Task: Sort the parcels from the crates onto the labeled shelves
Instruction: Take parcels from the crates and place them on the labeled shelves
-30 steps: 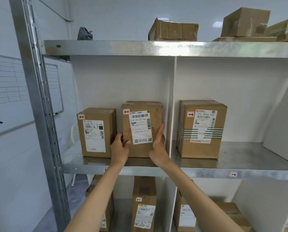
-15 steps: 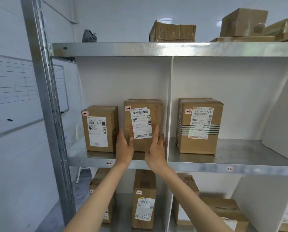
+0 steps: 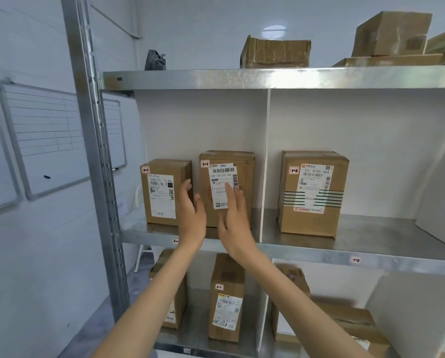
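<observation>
Two parcels stand upright in the left bay of the middle shelf [image 3: 371, 245], both stickered 1-1: the left parcel [image 3: 164, 195] nearest the steel post [image 3: 92, 151] and, just beside it, the middle parcel [image 3: 227, 171], close against the white divider [image 3: 264, 164]. In front of them the left hand [image 3: 191, 218] is flat with straight fingers, gripping nothing, before the gap between the two boxes. The right hand [image 3: 235, 218] is likewise released, its fingertips before the middle parcel's label; whether they touch it I cannot tell. Right of the divider a third parcel [image 3: 311, 195], stickered 1-2, sits above the shelf edge's 1-2 tag [image 3: 356, 260]. The lower shelf [image 3: 198, 329] holds more boxes, among them a 2-1 parcel [image 3: 226, 298].

This placement looks finished: the middle parcel rests in the bay matching its sticker and neither hand holds it. Several parcels seem sorted already. The crates are out of view, so how many remain cannot be judged; fetching another is the likely next step.
</observation>
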